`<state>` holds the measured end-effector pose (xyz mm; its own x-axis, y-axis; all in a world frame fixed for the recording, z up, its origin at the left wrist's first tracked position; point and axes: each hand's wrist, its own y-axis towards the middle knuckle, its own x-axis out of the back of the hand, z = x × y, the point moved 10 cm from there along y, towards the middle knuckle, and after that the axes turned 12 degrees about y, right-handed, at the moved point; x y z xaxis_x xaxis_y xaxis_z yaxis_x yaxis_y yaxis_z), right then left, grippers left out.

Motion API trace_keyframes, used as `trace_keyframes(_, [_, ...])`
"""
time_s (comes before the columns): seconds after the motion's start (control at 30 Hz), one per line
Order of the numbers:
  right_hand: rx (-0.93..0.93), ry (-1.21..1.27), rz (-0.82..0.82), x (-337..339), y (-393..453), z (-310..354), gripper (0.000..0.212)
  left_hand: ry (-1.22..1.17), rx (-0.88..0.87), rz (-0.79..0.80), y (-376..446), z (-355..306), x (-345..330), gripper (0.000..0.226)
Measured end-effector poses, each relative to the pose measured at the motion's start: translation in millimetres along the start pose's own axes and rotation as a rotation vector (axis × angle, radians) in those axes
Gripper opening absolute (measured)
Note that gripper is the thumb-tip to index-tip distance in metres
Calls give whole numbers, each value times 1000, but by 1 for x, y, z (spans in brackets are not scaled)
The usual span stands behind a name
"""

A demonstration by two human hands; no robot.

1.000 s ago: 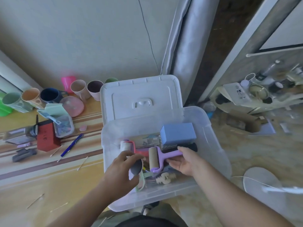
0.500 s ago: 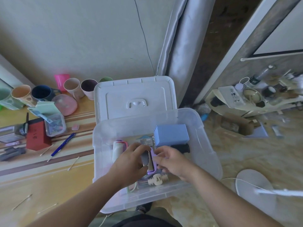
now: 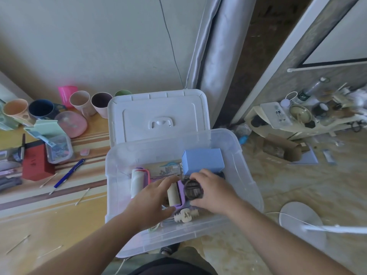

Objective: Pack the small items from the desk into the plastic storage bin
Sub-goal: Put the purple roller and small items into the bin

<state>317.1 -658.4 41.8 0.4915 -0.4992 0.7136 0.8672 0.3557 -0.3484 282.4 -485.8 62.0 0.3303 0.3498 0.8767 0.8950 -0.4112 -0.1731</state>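
The clear plastic storage bin (image 3: pixel 249 175) sits in front of me at the desk's edge, with its white lid (image 3: pixel 158 114) lying behind it. Inside are a blue box (image 3: pixel 202 160), a pink-framed roller (image 3: pixel 137 181), a purple-framed roller (image 3: pixel 175 193) and a cream claw clip (image 3: pixel 185 215). My left hand (image 3: pixel 152 204) reaches into the bin, with its fingers and thumb around the purple roller. Just to the roller's right, my right hand (image 3: pixel 215 192) holds a round dark disc (image 3: pixel 193 189) low in the bin.
Left on the desk are a blue pen (image 3: pixel 68 173), a red box (image 3: pixel 36 165), a clear container (image 3: pixel 59 148), a small pink eraser (image 3: pixel 85 152), thin sticks and a row of cups (image 3: pixel 80 101). A white fan base (image 3: pixel 300 217) stands on the floor at the right.
The round dark disc has passed from my left hand to my right. My left hand has shifted onto the purple roller, which now lies turned lengthwise in the bin.
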Motion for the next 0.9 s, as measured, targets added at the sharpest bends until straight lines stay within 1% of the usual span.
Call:
trace_keyframes(0.07, [4,-294,110,5,1,-25,68,115,3,-17,-3,9,2,70])
trace_keyframes(0.13, [-8,-482,210,0,1,-47,67,222,6,-26,-6,19,5,59])
trace_keyframes(0.23, [-5,-682,311,-15,1,-69,71,296,26,-22,-13,29,9,47])
trace_keyframes(0.3, [-36,-724,348,-22,5,-80,78,308,41,-25,-17,32,12,44])
trace_keyframes(0.47, [-104,-702,412,-35,13,-94,90,332,27,-55,-25,34,19,39])
trace_keyframes(0.57, [-127,-658,405,-38,14,-95,89,343,15,-48,-31,38,18,38])
trace_keyframes(0.63, [-139,-640,397,-35,13,-89,83,383,-13,-41,-34,36,16,37])
trace_keyframes(0.7, [-151,-596,353,-27,12,-75,67,406,-43,-39,-35,34,15,38])
trace_keyframes(0.77, [-140,-501,273,-18,12,-50,51,387,-44,-45,-35,36,18,39])
trace_keyframes(0.83, [-88,-366,178,-15,15,-11,48,347,-35,-85,-34,40,29,40])
trace_keyframes(0.9, [19,-182,73,-16,22,41,51,271,-5,-154,-36,52,46,41])
